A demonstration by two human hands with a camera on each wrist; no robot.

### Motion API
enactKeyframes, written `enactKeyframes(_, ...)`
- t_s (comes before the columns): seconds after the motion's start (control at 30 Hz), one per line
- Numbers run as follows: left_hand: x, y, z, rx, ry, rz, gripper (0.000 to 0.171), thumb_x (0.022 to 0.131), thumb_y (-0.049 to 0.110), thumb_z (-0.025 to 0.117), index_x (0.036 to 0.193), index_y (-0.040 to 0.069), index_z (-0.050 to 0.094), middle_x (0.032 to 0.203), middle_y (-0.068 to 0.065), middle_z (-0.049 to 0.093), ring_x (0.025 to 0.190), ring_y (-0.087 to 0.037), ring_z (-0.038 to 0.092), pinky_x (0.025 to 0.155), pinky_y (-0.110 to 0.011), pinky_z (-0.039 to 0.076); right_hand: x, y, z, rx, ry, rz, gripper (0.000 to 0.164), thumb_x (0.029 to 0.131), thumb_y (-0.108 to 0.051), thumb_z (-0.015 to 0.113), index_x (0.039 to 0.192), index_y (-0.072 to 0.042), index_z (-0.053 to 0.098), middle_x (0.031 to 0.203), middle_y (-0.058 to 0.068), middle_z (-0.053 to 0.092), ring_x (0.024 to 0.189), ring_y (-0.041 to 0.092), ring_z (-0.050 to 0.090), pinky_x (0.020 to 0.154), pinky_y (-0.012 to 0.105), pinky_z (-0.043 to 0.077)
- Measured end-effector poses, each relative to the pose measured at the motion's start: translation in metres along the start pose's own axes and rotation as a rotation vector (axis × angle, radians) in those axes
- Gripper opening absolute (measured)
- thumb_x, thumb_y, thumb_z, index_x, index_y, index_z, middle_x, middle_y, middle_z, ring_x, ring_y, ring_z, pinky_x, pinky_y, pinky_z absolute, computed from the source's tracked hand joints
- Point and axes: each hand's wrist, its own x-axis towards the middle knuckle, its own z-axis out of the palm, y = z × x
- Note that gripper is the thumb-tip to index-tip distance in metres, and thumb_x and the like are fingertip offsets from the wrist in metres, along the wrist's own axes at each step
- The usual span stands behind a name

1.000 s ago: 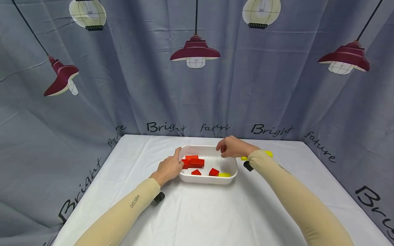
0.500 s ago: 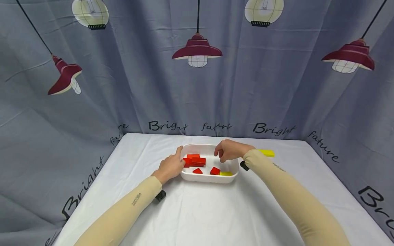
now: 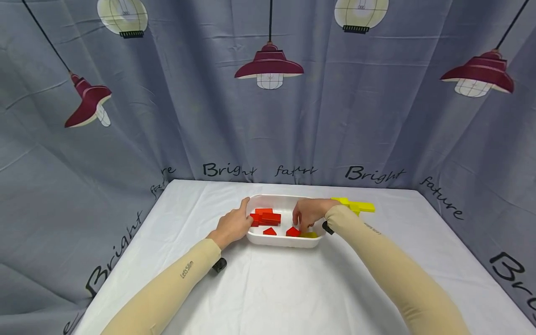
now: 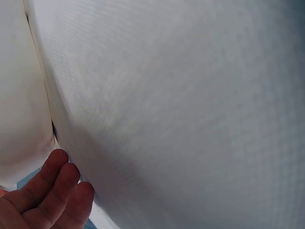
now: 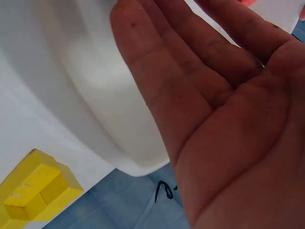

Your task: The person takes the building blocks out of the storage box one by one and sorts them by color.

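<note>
A white tray (image 3: 274,241) holds several red blocks (image 3: 268,218) in its left part, with more red pieces (image 3: 292,231) along the near side. My left hand (image 3: 232,226) holds the tray's left end, thumb at the rim; in the left wrist view its fingers (image 4: 62,186) touch a white surface. My right hand (image 3: 311,212) reaches down into the tray's right part, fingertips close over a yellow block (image 3: 310,235) by the near wall. The right wrist view shows its fingers (image 5: 143,62) fairly straight, the tips out of frame.
Yellow blocks (image 3: 356,206) lie on the white-clothed table (image 3: 272,288) beyond the tray's right end, partly behind the right forearm. A grey printed curtain (image 3: 268,135) stands behind the table and at both sides.
My right hand has come down and toward the near side, from over the tray's far right rim to the yellow block inside. The left hand keeps its place on the tray.
</note>
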Motion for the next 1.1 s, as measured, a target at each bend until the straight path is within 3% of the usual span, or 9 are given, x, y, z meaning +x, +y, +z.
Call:
enactKeyframes(0.37,0.001,-0.001,0.0,-0.005,-0.012,-0.001,0.068,0.098,0.027,0.048,0.16,0.02,0.02,0.08,-0.004,0.063,0.064,-0.022,0.058,0.062,-0.035,0.043,0.002,0.0,0.006,-0.013,0.002,0.024,0.011,0.082,-0.016,0.08,0.089,-0.019,0.072,0.083,0.001,0.066,0.08,0.019,0.06,0.076,0.032,0.048)
enactKeyframes(0.57,0.0,-0.002,0.001,-0.008,-0.024,-0.005,0.068,0.098,0.028,0.048,0.16,0.021,0.02,0.08,-0.004,0.062,0.064,-0.022,0.058,0.062,-0.035,0.043,0.005,-0.003,0.006,-0.051,-0.038,0.028,0.009,0.083,-0.017,0.079,0.087,-0.017,0.072,0.076,0.002,0.063,0.074,0.018,0.058,0.073,0.031,0.047)
enactKeyframes(0.93,0.001,-0.002,0.001,-0.012,-0.021,0.004,0.068,0.098,0.028,0.048,0.16,0.02,0.02,0.084,-0.003,0.065,0.066,-0.021,0.058,0.063,-0.035,0.044,0.016,-0.006,-0.004,-0.054,-0.1,0.053,0.007,0.082,-0.018,0.078,0.088,-0.018,0.073,0.076,0.001,0.063,0.079,0.022,0.061,0.087,0.043,0.052)
enactKeyframes(1.1,0.002,-0.002,0.0,-0.009,-0.013,0.012,0.068,0.098,0.029,0.048,0.159,0.02,0.021,0.084,-0.003,0.065,0.067,-0.021,0.059,0.065,-0.036,0.044,0.02,-0.006,-0.002,-0.054,-0.133,0.076,0.007,0.082,-0.014,0.076,0.088,-0.017,0.073,0.081,0.004,0.069,0.081,0.024,0.064,0.082,0.038,0.054)
